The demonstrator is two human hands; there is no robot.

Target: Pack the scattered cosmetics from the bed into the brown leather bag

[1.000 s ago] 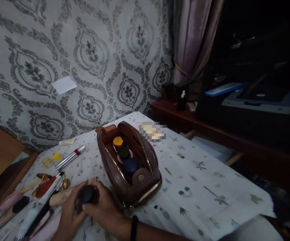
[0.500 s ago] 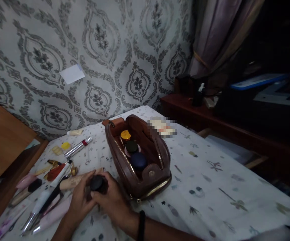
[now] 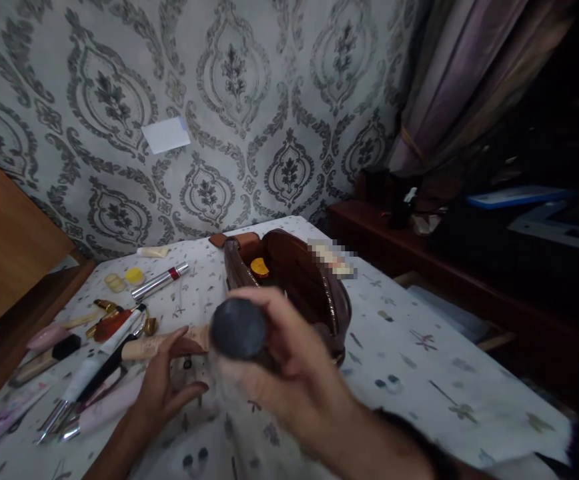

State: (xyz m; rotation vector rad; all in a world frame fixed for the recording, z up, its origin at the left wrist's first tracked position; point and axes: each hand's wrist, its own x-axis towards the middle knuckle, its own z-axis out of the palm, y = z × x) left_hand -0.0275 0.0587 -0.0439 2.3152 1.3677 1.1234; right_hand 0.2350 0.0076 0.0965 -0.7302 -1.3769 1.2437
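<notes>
My right hand (image 3: pixel 309 373) is blurred by motion and raised in front of a brown zip bag (image 3: pixel 342 300). Gripped in it is a small round container with a black lid (image 3: pixel 238 329), its top facing me. My left hand (image 3: pixel 157 387) holds nothing, its fingers apart, over the cloth beside a beige tube (image 3: pixel 142 348). The bag stands unzipped; an orange-yellow lidded item (image 3: pixel 259 268) shows inside, while my right hand hides much of the bag's near part.
Left of my hands lie several cosmetics, among them a silver tube with a red band (image 3: pixel 160 283), a pale pink tube (image 3: pixel 112 403) and a yellow round pot (image 3: pixel 135 275). The patterned cloth (image 3: pixel 404 393) covers the surface up to the wall. A dark red cabinet (image 3: pixel 354 217) stands at right.
My right hand has lifted the black-lidded container up and towards me, out of my left hand. My left hand has let go and opened. The view has shifted slightly.
</notes>
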